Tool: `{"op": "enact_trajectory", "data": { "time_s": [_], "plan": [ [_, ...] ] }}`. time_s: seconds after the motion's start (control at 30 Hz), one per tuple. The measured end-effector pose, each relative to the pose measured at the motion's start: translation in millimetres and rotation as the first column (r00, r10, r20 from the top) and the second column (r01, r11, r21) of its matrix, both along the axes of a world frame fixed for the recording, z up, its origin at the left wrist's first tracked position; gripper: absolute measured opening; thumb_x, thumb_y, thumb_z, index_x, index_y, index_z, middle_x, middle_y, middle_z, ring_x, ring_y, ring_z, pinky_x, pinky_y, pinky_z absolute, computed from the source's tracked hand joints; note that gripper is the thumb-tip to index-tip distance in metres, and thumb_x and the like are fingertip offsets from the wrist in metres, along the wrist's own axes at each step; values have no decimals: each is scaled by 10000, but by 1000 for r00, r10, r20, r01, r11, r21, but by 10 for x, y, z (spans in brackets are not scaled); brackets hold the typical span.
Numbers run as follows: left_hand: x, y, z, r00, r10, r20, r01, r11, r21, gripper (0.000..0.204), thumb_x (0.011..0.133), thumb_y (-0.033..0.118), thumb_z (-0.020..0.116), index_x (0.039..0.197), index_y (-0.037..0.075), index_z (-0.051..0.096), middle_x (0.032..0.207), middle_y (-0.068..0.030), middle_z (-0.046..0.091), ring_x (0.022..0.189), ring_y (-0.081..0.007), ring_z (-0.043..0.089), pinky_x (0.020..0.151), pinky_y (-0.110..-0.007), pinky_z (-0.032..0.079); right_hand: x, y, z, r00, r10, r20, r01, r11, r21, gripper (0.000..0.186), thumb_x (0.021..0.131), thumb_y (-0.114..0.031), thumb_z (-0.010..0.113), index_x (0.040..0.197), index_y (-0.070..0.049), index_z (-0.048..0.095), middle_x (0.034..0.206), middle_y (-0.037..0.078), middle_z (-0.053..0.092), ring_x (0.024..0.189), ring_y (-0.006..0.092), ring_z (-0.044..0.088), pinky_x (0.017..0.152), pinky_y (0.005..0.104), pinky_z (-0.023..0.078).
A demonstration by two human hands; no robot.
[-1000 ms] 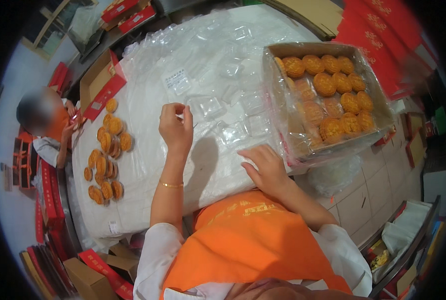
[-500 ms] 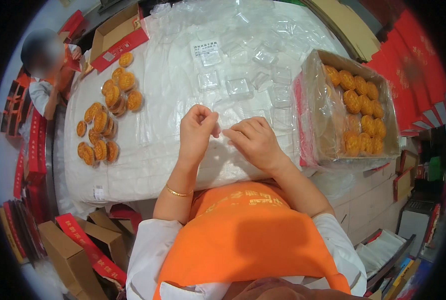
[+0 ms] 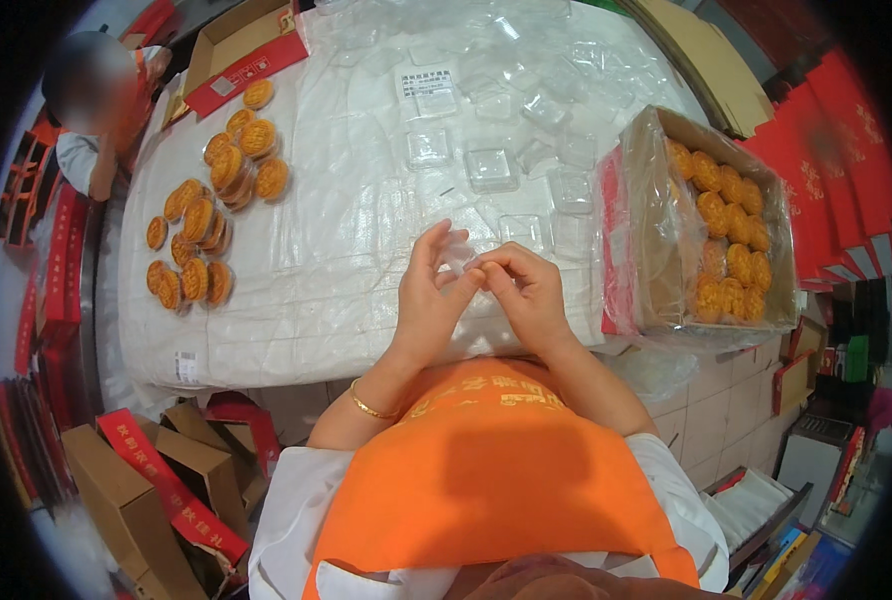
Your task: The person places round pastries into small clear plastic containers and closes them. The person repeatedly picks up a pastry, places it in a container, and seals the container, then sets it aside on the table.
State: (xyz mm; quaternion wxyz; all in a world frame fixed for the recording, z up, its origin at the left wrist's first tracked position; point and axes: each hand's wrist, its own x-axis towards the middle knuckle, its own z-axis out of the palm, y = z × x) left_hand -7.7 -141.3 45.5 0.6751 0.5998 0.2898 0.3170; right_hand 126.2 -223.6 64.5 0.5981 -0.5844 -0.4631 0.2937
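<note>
My left hand [image 3: 431,300] is raised over the near middle of the table, its fingers curved around a small translucent plastic piece [image 3: 457,252]. Whether that is a box, a lid or film I cannot make out. My right hand [image 3: 528,300] meets it from the right, thumb and forefinger pinched at the piece's edge by the left thumb. Just beyond the hands are clear plastic boxes, one of them a square box [image 3: 491,170] and another a flatter one [image 3: 428,148]. A thin dark sliver [image 3: 447,190] lies on the sheet near them.
Round golden mooncakes [image 3: 221,165] sit in groups at the left. An open carton [image 3: 656,300] of wrapped mooncakes stands at the right. A red-sided box [image 3: 246,85] is at the back left, near a co-worker [image 3: 96,110]. Brown cartons [image 3: 126,500] stand below the table's left edge.
My left hand has moved right and slightly down, and its fingers have spread around the translucent piece. Both hands now meet; before, a small gap showed between them. The dark sliver now shows on the sheet.
</note>
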Motion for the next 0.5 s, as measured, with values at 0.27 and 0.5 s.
{"op": "enact_trajectory", "data": {
  "time_s": [0.27,0.5],
  "plan": [
    [-16,-21,108,993,-108,48,105,993,61,589,958,80,616,1479,-17,359,1428,-187,495,1242,-220,535,964,-327,508,95,-151,92,955,161,-250,-154,987,45,126,969,-80,615,980,22,688,900,35,674,817,104,636,753,263,520],
    [-31,-54,106,992,-124,-16,125,975,181,643,909,122,692,1469,-11,405,1379,-184,560,1229,-234,557,1052,-361,428,161,-240,99,948,180,-262,-182,983,18,141,966,-108,613,956,14,684,868,39,672,802,98,626,739,256,506]
  ]
}}
